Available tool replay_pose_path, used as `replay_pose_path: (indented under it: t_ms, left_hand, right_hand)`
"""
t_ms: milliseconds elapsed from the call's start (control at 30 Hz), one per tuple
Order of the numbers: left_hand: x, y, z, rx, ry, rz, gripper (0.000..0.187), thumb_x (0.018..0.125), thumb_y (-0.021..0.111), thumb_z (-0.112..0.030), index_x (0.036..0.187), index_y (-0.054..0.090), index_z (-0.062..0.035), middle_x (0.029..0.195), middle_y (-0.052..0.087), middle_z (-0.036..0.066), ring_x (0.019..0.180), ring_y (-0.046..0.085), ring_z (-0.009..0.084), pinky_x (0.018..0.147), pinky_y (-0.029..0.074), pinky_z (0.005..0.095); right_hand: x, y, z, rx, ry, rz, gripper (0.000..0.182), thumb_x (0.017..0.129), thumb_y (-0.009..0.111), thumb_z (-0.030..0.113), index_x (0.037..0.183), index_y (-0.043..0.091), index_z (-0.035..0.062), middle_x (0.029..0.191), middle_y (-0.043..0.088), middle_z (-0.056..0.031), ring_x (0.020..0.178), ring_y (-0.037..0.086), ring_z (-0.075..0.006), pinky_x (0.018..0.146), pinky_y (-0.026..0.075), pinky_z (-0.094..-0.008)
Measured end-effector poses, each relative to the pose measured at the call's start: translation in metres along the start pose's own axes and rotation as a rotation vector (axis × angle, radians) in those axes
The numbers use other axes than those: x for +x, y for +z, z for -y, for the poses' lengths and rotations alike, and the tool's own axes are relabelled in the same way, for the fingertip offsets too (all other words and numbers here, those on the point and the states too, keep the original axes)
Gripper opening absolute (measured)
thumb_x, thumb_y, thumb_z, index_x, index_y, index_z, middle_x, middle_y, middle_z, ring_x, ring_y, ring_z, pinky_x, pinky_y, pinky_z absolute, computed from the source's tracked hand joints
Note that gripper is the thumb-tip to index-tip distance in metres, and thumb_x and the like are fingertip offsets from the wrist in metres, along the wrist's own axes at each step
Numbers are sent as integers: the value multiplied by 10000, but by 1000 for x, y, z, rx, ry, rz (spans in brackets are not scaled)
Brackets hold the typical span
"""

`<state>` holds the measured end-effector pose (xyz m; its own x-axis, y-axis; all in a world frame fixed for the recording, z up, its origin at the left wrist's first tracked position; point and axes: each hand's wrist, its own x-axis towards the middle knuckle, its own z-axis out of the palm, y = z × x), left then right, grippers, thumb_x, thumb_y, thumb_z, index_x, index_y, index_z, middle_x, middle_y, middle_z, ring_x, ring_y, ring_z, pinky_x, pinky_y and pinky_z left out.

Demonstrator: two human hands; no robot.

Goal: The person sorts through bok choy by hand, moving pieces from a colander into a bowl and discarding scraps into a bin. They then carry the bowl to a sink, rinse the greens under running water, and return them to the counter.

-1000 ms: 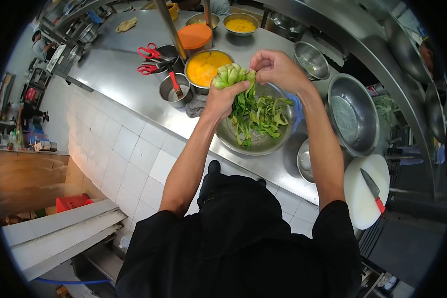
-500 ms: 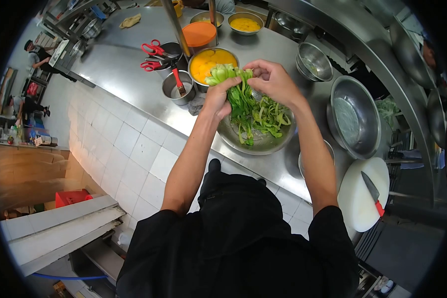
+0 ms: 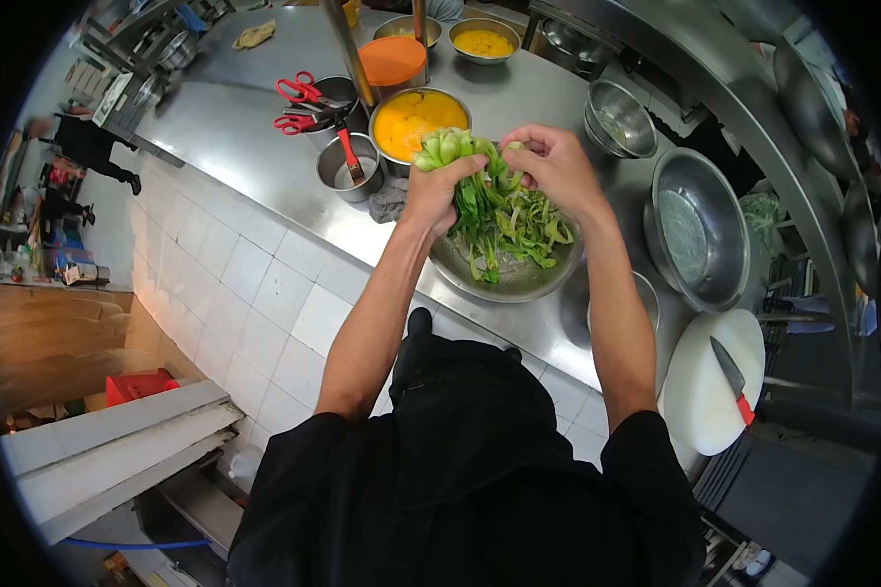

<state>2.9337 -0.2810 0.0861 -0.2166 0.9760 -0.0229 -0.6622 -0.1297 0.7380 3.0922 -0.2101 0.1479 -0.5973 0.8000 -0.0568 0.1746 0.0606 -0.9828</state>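
**Leafy greens held in two hands over a steel bowl**

The bunch of leafy greens (image 3: 473, 203) was up off the worktop (image 3: 274, 157), its pale stem ends towards the bowl of yellow yolks (image 3: 419, 122) and its leaves drooping into the wide steel bowl (image 3: 507, 292) by the worktop's near edge. The left hand (image 3: 433, 196) was wrapped firmly round the bunch, which lay across its palm side, the thumb over the stems; its other fingers were largely hidden. The right hand (image 3: 561, 174) was just beside the bunch, thumb and fingers drawn together on a pale-ended stalk (image 3: 515, 149); the curled fingers hid part of that grip. Loose leaves (image 3: 540, 235) lay in the wide steel bowl, blending with the hanging ones so that the boundary was hard to make out. The hands and greens covered the bowl's far rim.

Left of it, along the near edge, were a crumpled grey cloth (image 3: 389, 201) and a small steel pot (image 3: 337, 176) with a red-handled brush (image 3: 350, 155). On the other side, the right forearm partly covered a small bowl (image 3: 646, 303). Farther right, a knife (image 3: 726, 366) lay on a round white cutting board (image 3: 697, 401) at the worktop's near right corner.
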Motion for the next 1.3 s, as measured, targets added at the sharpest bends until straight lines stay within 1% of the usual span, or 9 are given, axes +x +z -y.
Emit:
replay_pose_path:
  t_ms: [433,533,667,833,900,967,1000,1133,1300]
  left_hand:
    - [2,-4,-10,-53,-201,85,281,815,650,29,1082,566,5,974,652,109,895,644,202,796,535,308]
    - [1,9,-2,298,72,134,296,778,679,81,1040,568,0,941,642,67,850,631,155,744,525,288]
    - [1,6,-19,160,-9,29,227,793,693,54,961,563,-26,865,622,63,722,632,162,620,523,298]
    - [-5,-18,-42,114,46,-42,232,814,689,15,1001,557,-23,879,627,82,727,635,185,651,538,320]
    - [-9,-21,-50,11,127,-41,227,853,655,-38,1051,546,-33,903,611,77,805,624,195,733,541,351]
    - [-13,-26,-51,-37,152,-23,254,872,636,-54,1099,523,-52,927,602,72,838,617,194,772,539,377]
    - [-14,-28,-50,-74,176,-2,275,878,631,-57,1124,508,-66,935,597,71,841,615,193,790,535,388]
    - [-15,-35,-40,-163,193,40,325,895,618,-69,1182,470,-104,950,589,68,855,609,191,838,518,411]
    - [-5,-28,-16,-172,137,74,301,895,621,-72,1159,478,-92,951,591,67,854,606,195,831,515,388]
  right_hand:
    - [-10,-21,0,46,-19,71,154,865,647,125,989,679,39,770,598,30,612,502,-41,535,403,-186]
    - [-4,-10,-5,-78,-81,63,184,858,667,139,1006,676,29,779,608,22,626,516,-44,543,419,-198]
    - [-5,-19,-3,-152,-134,-55,195,841,677,124,1004,666,17,784,627,13,650,534,-35,551,437,-203]
    - [-11,-41,-10,-5,-86,-101,168,854,655,134,981,660,24,785,609,41,656,513,-6,564,420,-172]
    - [-8,-50,-45,29,-32,-98,203,846,648,120,1020,663,17,843,673,-36,674,606,-100,613,480,-241]
    - [-12,-46,-74,-796,-292,-89,268,828,638,99,1086,655,27,957,696,-142,774,671,-271,720,518,-348]
    - [-20,-45,-81,-846,-171,-52,312,810,637,102,1117,651,45,1025,665,-194,895,642,-378,835,497,-417]
    - [-31,-33,-79,-750,-121,-260,245,811,631,110,1041,682,47,984,676,-191,868,652,-368,804,507,-430]
    - [-12,26,-100,-1046,100,8,146,795,631,119,891,712,44,934,677,-207,848,659,-374,761,526,-451]
